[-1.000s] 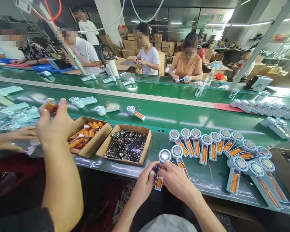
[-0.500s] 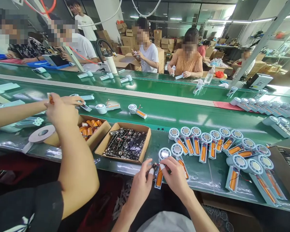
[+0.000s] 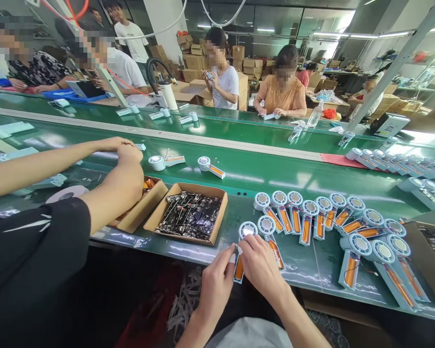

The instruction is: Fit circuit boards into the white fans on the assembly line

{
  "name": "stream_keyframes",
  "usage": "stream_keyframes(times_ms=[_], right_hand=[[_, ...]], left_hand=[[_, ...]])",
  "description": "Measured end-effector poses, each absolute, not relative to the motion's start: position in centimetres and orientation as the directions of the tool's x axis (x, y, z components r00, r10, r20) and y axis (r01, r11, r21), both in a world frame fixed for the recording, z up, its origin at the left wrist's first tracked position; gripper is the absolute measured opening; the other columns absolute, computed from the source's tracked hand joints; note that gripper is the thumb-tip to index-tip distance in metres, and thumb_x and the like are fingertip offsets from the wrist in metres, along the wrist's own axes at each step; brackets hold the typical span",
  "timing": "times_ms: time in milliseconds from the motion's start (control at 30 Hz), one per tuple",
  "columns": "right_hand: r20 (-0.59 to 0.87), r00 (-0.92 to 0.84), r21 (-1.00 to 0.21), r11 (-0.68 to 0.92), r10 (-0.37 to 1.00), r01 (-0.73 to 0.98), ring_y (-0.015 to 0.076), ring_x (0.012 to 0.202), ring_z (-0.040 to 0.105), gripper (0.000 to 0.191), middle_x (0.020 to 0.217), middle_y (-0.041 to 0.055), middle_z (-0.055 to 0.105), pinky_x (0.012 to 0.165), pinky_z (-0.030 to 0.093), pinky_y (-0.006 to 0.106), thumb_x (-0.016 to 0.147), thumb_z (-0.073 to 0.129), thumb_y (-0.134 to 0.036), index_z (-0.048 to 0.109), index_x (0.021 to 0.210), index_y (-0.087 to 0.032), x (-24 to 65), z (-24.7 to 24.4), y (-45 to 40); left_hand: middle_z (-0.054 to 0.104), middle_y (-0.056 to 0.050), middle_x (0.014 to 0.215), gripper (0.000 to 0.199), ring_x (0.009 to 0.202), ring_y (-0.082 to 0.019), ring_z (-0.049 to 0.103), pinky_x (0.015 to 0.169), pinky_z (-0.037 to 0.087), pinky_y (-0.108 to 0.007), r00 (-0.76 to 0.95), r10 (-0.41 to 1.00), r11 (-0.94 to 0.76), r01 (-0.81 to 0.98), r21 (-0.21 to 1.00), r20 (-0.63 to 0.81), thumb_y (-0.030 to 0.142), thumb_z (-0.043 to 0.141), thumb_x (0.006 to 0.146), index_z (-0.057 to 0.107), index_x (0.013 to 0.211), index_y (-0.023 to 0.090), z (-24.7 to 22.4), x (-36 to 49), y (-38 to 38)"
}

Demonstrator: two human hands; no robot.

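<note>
Before me lies an opened handheld fan [image 3: 247,229], its round light-blue head facing up and an orange battery in its handle. Above that handle, my left hand [image 3: 216,279] closes finger and thumb on a small dark circuit board [image 3: 236,247], mostly hidden now. My right hand [image 3: 261,263] meets it there, fingertips pinched together on a thin wire connector that the fingers cover. White finger covers show on my fingertips. Just right of this fan rests a second opened fan [image 3: 267,225], partly behind my right hand.
To the left, a cardboard box [image 3: 220,220] holds many circuit boards. Beyond it a co-worker's arm [image 3: 119,183] reaches over a box of orange batteries [image 3: 148,184]. Several opened fans [image 3: 310,208] spread to the right. A green conveyor belt [image 3: 261,166] carries more fans.
My hands have drawn closer together, and my right fingers now cover the board and wires. The co-worker's arm at left has swung right and lower over the battery box.
</note>
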State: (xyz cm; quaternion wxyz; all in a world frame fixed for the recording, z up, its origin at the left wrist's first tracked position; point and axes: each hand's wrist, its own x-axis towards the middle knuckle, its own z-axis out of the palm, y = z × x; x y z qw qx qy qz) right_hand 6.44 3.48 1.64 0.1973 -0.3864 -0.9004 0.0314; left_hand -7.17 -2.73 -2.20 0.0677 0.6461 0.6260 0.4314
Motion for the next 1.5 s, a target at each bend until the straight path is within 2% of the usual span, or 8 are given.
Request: stream_keyframes(times_ms=[267, 467, 633, 767, 1000, 1133, 1367, 1500], right_hand=[[0.390, -0.600, -0.234, 0.706, 0.698, 0.669, 0.0216, 0.075, 0.052, 0.020, 0.087, 0.0046, 0.062, 0.067, 0.043, 0.033, 0.089, 0.053, -0.003, 0.062, 0.085, -0.020, 6.5, 1.2, 3.4], [0.385, -0.481, -0.529, 0.615, 0.788, 0.584, 0.0197, 0.086, 0.059, 0.021, 0.099, 0.0048, 0.065, 0.075, 0.048, 0.029, 0.095, 0.052, -0.007, 0.065, 0.100, -0.022, 6.8, 0.8, 3.6], [0.309, -0.458, -0.674, 0.532, 0.834, 0.513, 0.0209, 0.088, 0.060, 0.020, 0.097, 0.0049, 0.067, 0.078, 0.050, 0.032, 0.096, 0.052, -0.010, 0.066, 0.102, -0.022, 7.1, 1.2, 3.8], [0.267, -0.510, -0.719, 0.521, 0.818, 0.460, 0.0212, 0.091, 0.059, 0.022, 0.101, 0.0051, 0.068, 0.080, 0.050, 0.032, 0.097, 0.054, -0.012, 0.068, 0.109, -0.023, 7.7, 1.8, 4.1], [0.254, -0.477, -0.733, 0.489, 0.842, 0.473, 0.0199, 0.085, 0.057, 0.023, 0.088, 0.0028, 0.067, 0.076, 0.048, 0.031, 0.094, 0.057, -0.009, 0.074, 0.094, -0.023, 7.3, 1.5, 4.1], [0.235, -0.435, -0.745, 0.449, 0.869, 0.493, 0.0214, 0.088, 0.060, 0.019, 0.093, 0.0056, 0.065, 0.078, 0.049, 0.033, 0.095, 0.057, -0.017, 0.075, 0.099, -0.023, 7.1, 2.2, 4.0], [-0.064, -0.403, -0.945, 0.075, 0.913, 0.319, 0.0148, 0.060, 0.054, 0.029, 0.066, -0.0011, 0.060, 0.056, 0.041, 0.025, 0.095, 0.057, -0.040, 0.070, 0.108, -0.019, 8.4, 3.0, 3.7], [-0.154, -0.430, -0.986, -0.113, 0.890, 0.121, 0.0140, 0.063, 0.053, 0.028, 0.068, -0.0016, 0.059, 0.058, 0.040, 0.024, 0.085, 0.063, -0.042, 0.069, 0.095, -0.017, 8.6, 2.2, 4.3]], left_hand=[[0.078, -0.012, 0.110, 0.036, 0.098, -0.024, 0.076, 0.083, 0.063, -0.033, -0.174, 0.852, -0.206, 0.756, 0.621, 0.494, 0.010, 0.043, 0.093, 0.069, 0.117, 0.016, -2.2, -7.0, -2.8], [0.078, -0.009, 0.107, 0.032, 0.084, -0.021, 0.075, 0.066, 0.063, -0.028, -0.180, 0.970, -0.074, 0.431, 0.899, 0.166, 0.022, 0.049, 0.092, 0.074, 0.112, 0.019, -0.9, -8.4, -2.1], [0.077, -0.009, 0.103, 0.033, 0.069, -0.017, 0.070, 0.057, 0.059, -0.025, -0.141, 0.990, 0.050, 0.195, 0.980, -0.023, 0.035, 0.056, 0.090, 0.075, 0.112, 0.019, -0.5, -9.3, -1.5], [0.077, -0.007, 0.096, 0.034, 0.071, -0.017, 0.068, 0.060, 0.059, -0.026, -0.092, 0.995, 0.064, 0.159, 0.985, -0.050, 0.039, 0.058, 0.090, 0.076, 0.111, 0.020, -0.6, -9.6, -1.4], [0.077, -0.006, 0.092, 0.030, 0.073, -0.018, 0.068, 0.067, 0.059, -0.028, -0.071, 0.997, 0.030, 0.186, 0.982, -0.017, 0.037, 0.057, 0.089, 0.077, 0.105, 0.020, -0.3, -9.6, -1.2], [0.077, -0.008, 0.105, 0.030, 0.083, -0.021, 0.071, 0.076, 0.061, -0.032, -0.090, 0.996, 0.009, 0.243, 0.970, 0.014, 0.036, 0.058, 0.088, 0.077, 0.107, 0.021, 0.2, -9.5, -1.0], [0.073, -0.008, 0.124, 0.037, 0.110, -0.024, 0.069, 0.098, 0.054, -0.037, -0.112, 0.992, 0.088, 0.239, 0.967, -0.062, 0.038, 0.046, 0.098, 0.068, 0.124, 0.024, 1.0, -7.9, -2.8], [0.076, -0.010, 0.109, 0.034, 0.088, -0.023, 0.072, 0.079, 0.059, -0.035, -0.186, 0.977, 0.138, 0.198, 0.970, -0.101, 0.036, 0.049, 0.094, 0.069, 0.115, 0.018, -0.4, -7.3, -1.9]])
